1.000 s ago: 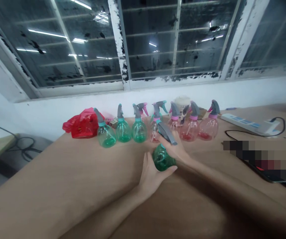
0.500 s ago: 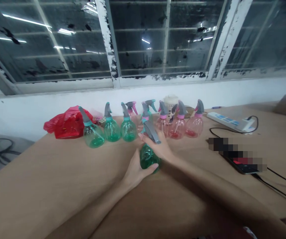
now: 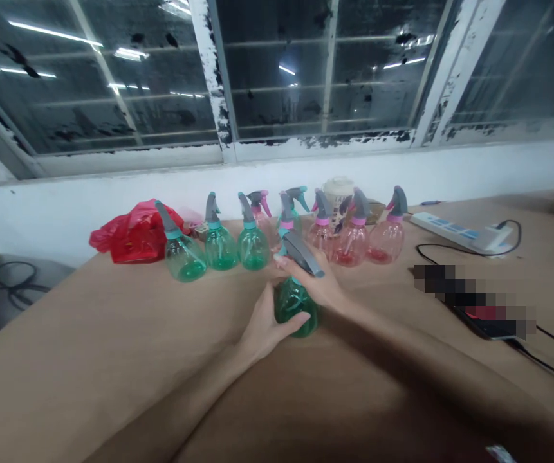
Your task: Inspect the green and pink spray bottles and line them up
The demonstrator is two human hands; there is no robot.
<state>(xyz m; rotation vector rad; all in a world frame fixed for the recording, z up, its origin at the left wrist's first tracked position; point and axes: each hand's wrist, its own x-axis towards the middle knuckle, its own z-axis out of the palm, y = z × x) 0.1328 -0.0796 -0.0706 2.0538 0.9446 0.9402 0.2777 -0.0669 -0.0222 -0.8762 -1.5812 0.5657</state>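
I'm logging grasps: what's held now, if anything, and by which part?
The nearest green bottle: left grip on its body, right grip at its neck and spray head.

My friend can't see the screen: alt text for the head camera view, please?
A person's left fingers cup a round, green plastic spray bottle while the right fingers hold it near its grey trigger head. Behind stand transparent green and pink spray bottles on a tan table, between a red plastic bag and a white power strip.

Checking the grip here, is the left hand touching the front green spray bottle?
Touching. The head view shows the left hand against the body of the front green spray bottle, with the thumb lying across its near side.
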